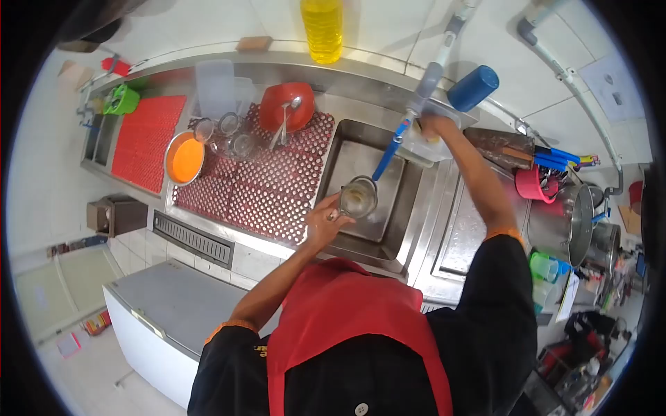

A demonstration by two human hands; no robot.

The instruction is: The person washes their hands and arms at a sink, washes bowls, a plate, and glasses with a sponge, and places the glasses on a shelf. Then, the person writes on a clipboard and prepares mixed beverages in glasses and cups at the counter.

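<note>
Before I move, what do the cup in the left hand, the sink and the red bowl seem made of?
Cup: smooth, clear glass or plastic; it looks see-through.
Sink: probably stainless steel, satin finish; grey with soft reflections.
Red bowl: likely plastic, seemingly smooth; opaque, fairly even colour.
</note>
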